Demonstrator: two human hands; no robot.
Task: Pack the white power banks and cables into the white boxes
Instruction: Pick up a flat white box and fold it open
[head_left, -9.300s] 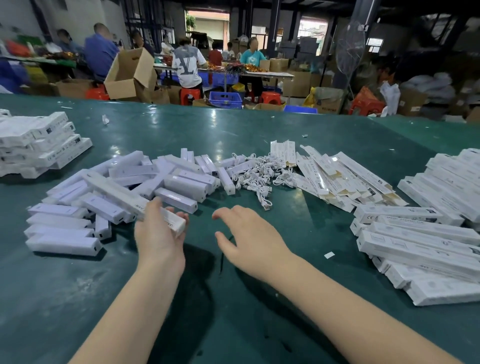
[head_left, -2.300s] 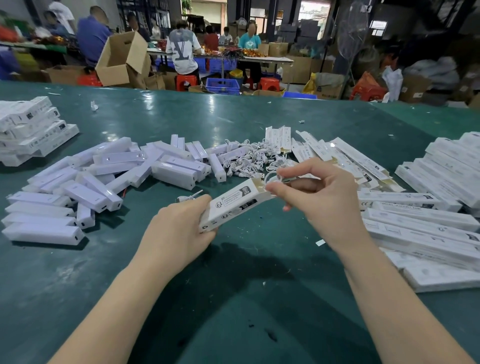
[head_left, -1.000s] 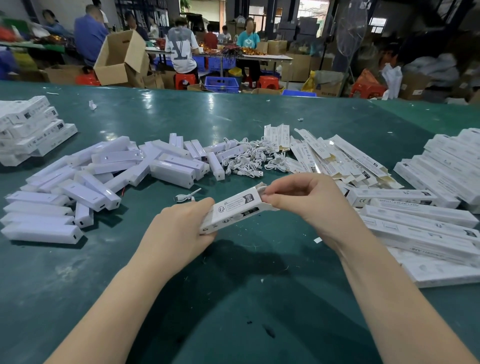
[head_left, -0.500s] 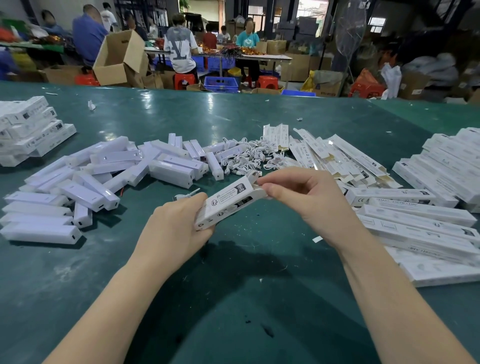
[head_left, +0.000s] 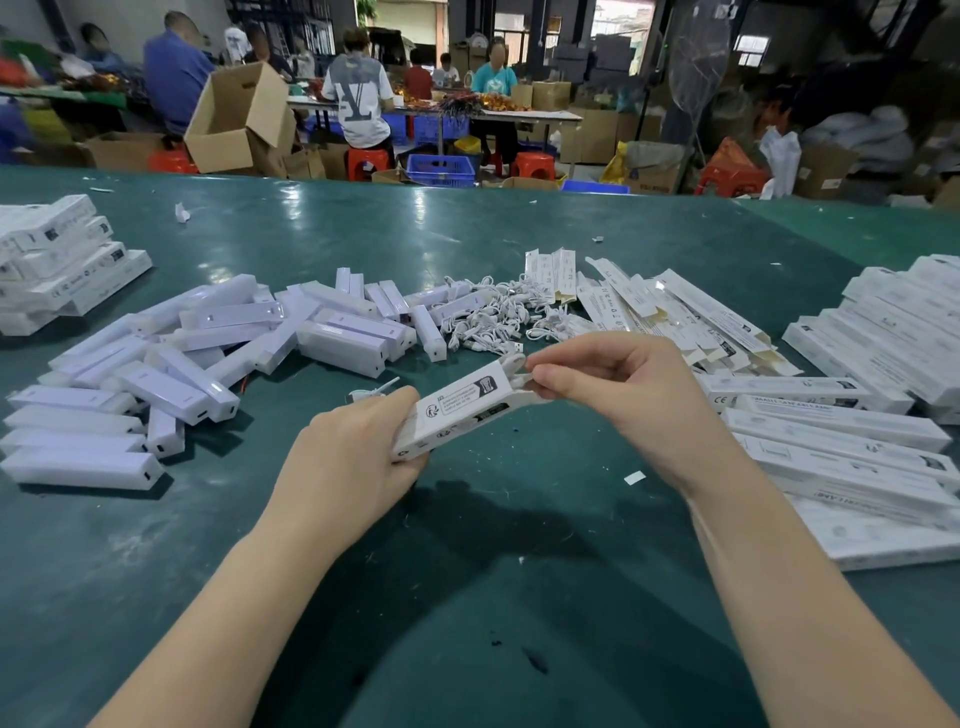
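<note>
Two hands work one white box (head_left: 460, 410) above the green worktop (head_left: 467, 571): the left hand (head_left: 353, 462) grips its near end, the right hand (head_left: 618, 384) pinches the far flap, fingers (head_left: 545, 375) curled tight. A hurried tuck could crease the flap or trap the cable inside. The box shows a recycling-type symbol; its small print is unreadable

This is a packing workshop or warehouse floor. A long green worktop (head_left: 467, 218) carries heaps of white power banks (head_left: 218, 353) and flat white boxes (head_left: 857, 415). Behind it, seated workers (head_left: 358, 98) sort goods among cardboard cartons (head_left: 239, 119), plastic stools (head_left: 366, 161) and blue crates (head_left: 439, 169).
</note>
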